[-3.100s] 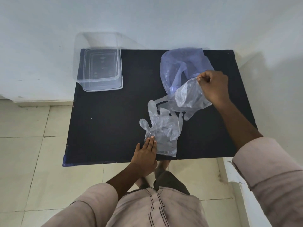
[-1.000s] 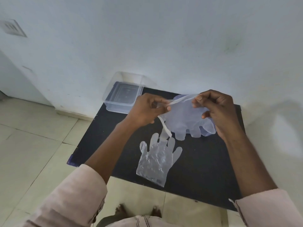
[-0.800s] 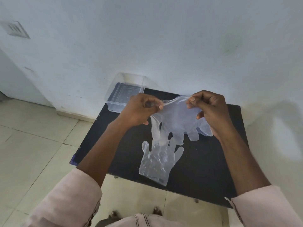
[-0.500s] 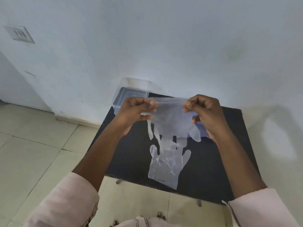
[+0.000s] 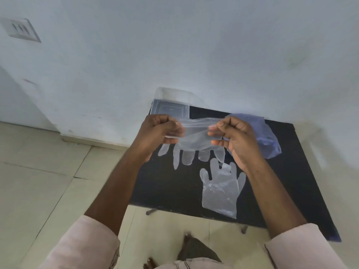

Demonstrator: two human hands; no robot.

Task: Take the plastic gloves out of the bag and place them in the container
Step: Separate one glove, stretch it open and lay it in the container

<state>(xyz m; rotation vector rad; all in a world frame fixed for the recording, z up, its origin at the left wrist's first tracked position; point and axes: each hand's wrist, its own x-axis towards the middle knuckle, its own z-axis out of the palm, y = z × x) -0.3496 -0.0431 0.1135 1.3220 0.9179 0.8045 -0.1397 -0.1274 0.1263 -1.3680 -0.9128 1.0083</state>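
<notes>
From the head cam we've got both hands up over the black surface [image 5: 169, 183], stretching one clear plastic glove [image 5: 194, 140] between them. Left hand [image 5: 157, 133] has its grip pinched on the cuff's left end, right hand [image 5: 237, 138] pinched on the right end, glove fingers dangling down. A second glove [image 5: 221, 191] lies flat on the surface at about 5 o'clock from the held one, fingers pointing to the wall. The bluish bag [image 5: 266, 140] sits crumpled at 3 o'clock, partly behind our right hand. The clear container [image 5: 171, 108] is up at 12 o'clock by the wall, nothing we can see in it.
</notes>
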